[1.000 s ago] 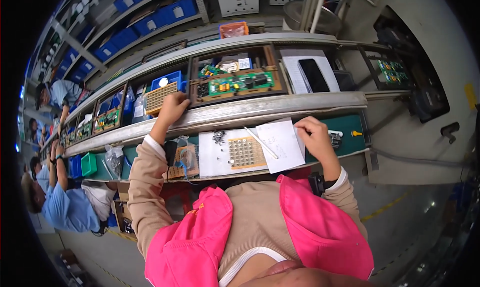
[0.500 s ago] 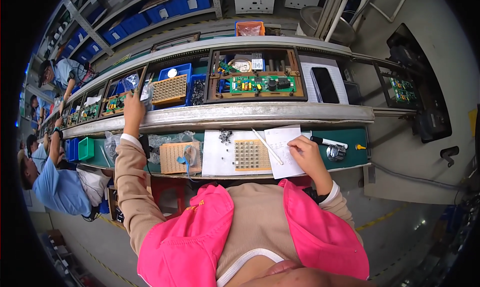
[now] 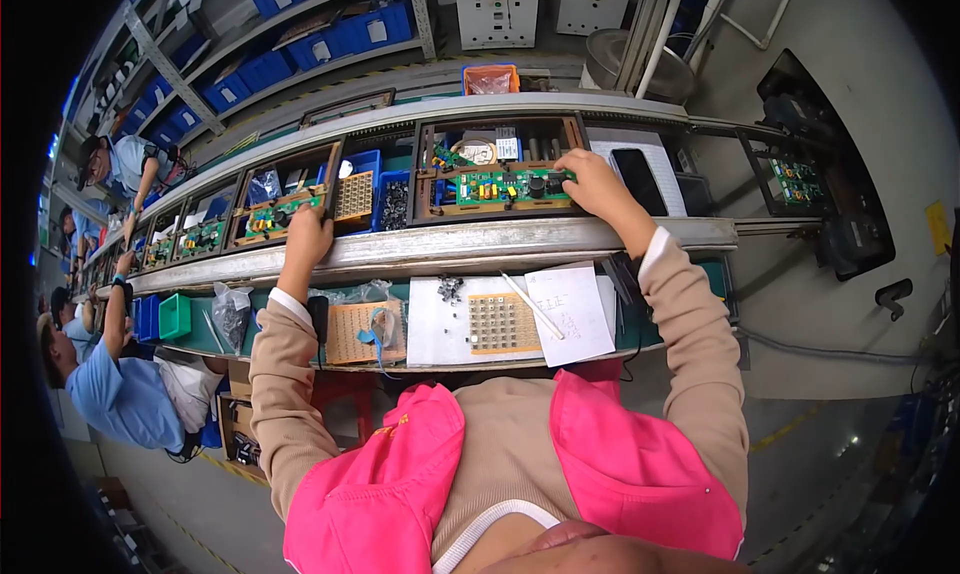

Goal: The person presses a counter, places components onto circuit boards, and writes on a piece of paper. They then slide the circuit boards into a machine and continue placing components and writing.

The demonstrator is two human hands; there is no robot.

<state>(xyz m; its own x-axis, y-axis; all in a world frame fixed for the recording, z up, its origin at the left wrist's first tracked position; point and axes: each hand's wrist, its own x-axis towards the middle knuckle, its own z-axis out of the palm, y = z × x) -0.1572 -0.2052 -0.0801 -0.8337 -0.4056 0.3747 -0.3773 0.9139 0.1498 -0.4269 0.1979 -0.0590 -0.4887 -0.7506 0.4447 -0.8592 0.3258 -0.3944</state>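
Observation:
My left hand (image 3: 309, 238) is closed at the right end of a dark carrier frame (image 3: 330, 174) on the rail, beside its green circuit board (image 3: 277, 218). Its fingertips are partly hidden. My right hand (image 3: 603, 188) reaches over the rail to another carrier frame (image 3: 421, 189), fingers bent and pinching the right end of the green circuit board (image 3: 500, 186), by its black round parts. That board carries yellow and dark components and lies in a brown wooden holder. Behind it in the frame are a white label and a coil of wire.
On the bench, a perforated brown board (image 3: 500, 324) with small parts lies on white paper, beside a white pen (image 3: 532, 306) and a handwritten sheet (image 3: 572, 319). A blue bin (image 3: 394, 202) holds dark parts; a phone (image 3: 648, 182) lies beyond the rail. A co-worker (image 3: 125, 394) stands left.
My right hand has left the handwritten sheet and moved up to the circuit board. My left hand has moved right and slightly down, and the left carrier frame has shifted right, covering part of the brown grid.

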